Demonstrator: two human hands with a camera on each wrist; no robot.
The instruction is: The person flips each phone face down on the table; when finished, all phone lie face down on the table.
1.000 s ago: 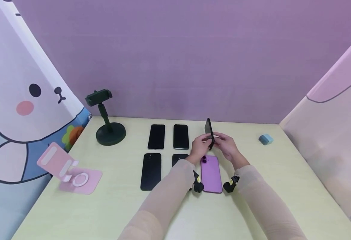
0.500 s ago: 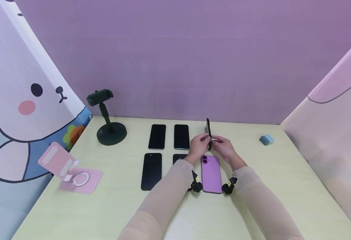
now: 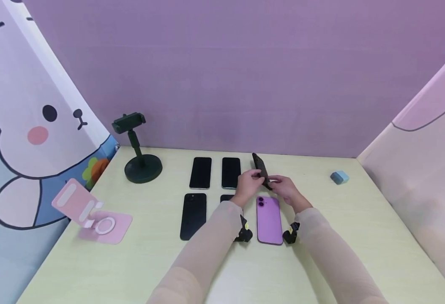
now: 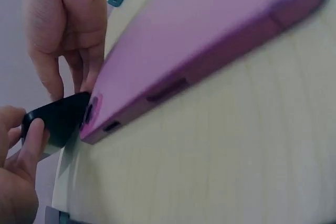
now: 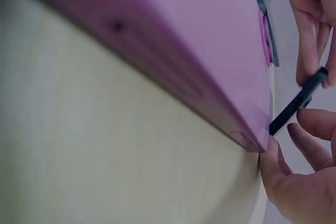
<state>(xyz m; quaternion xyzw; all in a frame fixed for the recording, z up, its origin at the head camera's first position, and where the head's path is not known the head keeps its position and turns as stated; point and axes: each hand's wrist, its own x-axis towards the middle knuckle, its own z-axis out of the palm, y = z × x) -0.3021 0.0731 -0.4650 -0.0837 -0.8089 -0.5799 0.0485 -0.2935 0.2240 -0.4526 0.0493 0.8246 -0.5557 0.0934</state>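
A black phone (image 3: 259, 164) stands tilted on its edge behind the purple phone (image 3: 269, 221), its top leaning left in the head view. My left hand (image 3: 248, 184) pinches its left side between thumb and fingers. From the other side my right hand (image 3: 286, 188) holds its lower right edge with the fingertips. The left wrist view has the dark phone (image 4: 59, 120) between both hands, beyond the purple phone's camera end. In the right wrist view the right thumb lies low, close to the purple phone (image 5: 220, 45), with the dark phone (image 5: 299, 100) slanting above.
Two black phones lie at the back, one left (image 3: 200, 173) and one right (image 3: 231, 173). Another black phone (image 3: 193, 216) lies in front, and one (image 3: 227, 197) is mostly hidden by my left arm. A dark green phone stand (image 3: 143, 168), pink folding stand (image 3: 120, 226) and blue block (image 3: 339, 177) stand around.
The black phone has gone from nearly upright to leaning left, showing more of its dark face. Both hands have shifted slightly with it; the right hand is a little lower.
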